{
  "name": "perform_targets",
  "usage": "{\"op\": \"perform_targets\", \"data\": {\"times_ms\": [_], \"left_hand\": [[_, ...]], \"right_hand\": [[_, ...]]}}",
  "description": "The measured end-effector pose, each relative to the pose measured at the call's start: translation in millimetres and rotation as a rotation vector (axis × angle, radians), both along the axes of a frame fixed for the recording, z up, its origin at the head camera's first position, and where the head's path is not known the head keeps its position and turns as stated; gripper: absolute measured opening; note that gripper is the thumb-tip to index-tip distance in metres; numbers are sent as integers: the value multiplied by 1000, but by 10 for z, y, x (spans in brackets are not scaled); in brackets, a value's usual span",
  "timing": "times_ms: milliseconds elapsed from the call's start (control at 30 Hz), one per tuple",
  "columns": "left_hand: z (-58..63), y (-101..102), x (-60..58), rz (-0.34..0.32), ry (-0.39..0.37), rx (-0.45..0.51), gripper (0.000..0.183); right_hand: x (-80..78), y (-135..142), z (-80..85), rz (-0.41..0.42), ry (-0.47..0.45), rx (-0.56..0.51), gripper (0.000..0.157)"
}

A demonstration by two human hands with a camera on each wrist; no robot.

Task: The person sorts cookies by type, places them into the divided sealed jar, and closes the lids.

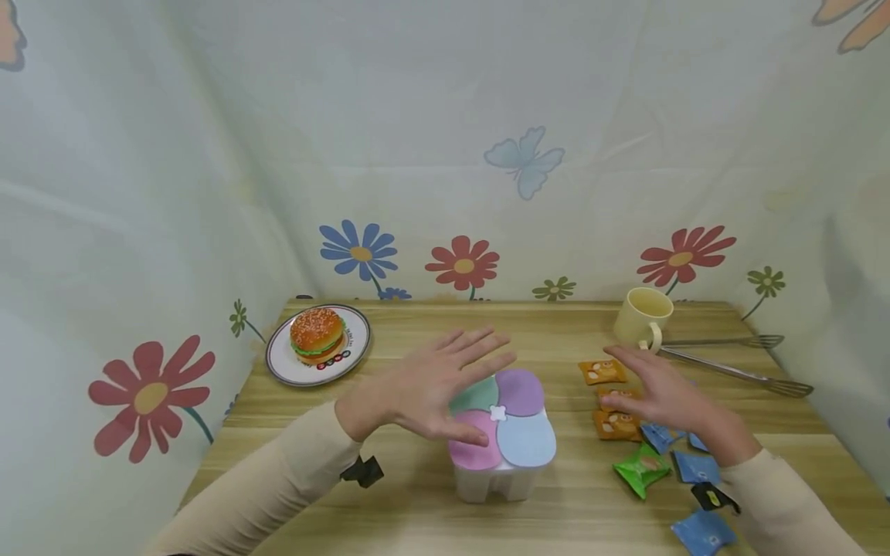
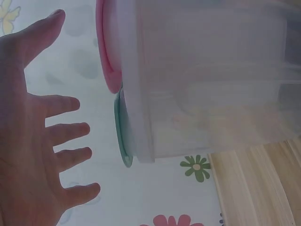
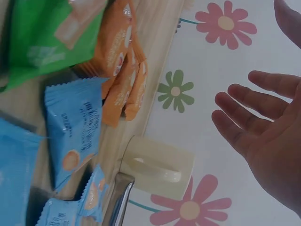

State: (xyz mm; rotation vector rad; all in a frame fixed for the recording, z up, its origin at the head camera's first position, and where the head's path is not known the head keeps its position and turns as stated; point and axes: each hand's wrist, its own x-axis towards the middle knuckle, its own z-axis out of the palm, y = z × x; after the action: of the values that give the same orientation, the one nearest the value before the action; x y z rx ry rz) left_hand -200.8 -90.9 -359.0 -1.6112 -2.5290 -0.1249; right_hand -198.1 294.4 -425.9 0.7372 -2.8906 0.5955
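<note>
My left hand (image 1: 441, 382) hovers with spread fingers over a plastic box (image 1: 487, 485) whose lid has four petal-shaped flaps. Of these, the pink flap (image 2: 110, 52) and the green flap (image 2: 123, 132) face the palm in the left wrist view, with a gap between. Over the snack packets on the right, my right hand (image 1: 670, 398) is held in the air, fingers extended and holding nothing. Beneath and beside it lie orange packets (image 1: 603, 372), a green packet (image 1: 641, 469) and several blue packets (image 3: 75, 127). Part of the blue group is hidden by the hand and wrist.
A yellow mug (image 1: 645, 315) stands at the back right, beside two metal whisks (image 1: 747, 376). At the back left, a toy hamburger (image 1: 317, 334) sits on a white plate (image 1: 283, 363). Flower-printed cloth (image 1: 417, 201) hangs behind and along the sides of the wooden table (image 1: 417, 525).
</note>
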Motion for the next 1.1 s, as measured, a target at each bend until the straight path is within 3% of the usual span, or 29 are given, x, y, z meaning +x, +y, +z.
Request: {"op": "perform_targets", "data": {"times_ms": [500,767,1100], "left_hand": [[25,92,172,-71,21,1,101],[3,98,244,-107,72,34,98],[-72,156,304,-158,66,60,87]], "right_hand": [[51,195,-199,-32,47,-30,69],[103,296,-285,-76,-4,-9,69],[190,475,-402,-127,-36,21,66]]}}
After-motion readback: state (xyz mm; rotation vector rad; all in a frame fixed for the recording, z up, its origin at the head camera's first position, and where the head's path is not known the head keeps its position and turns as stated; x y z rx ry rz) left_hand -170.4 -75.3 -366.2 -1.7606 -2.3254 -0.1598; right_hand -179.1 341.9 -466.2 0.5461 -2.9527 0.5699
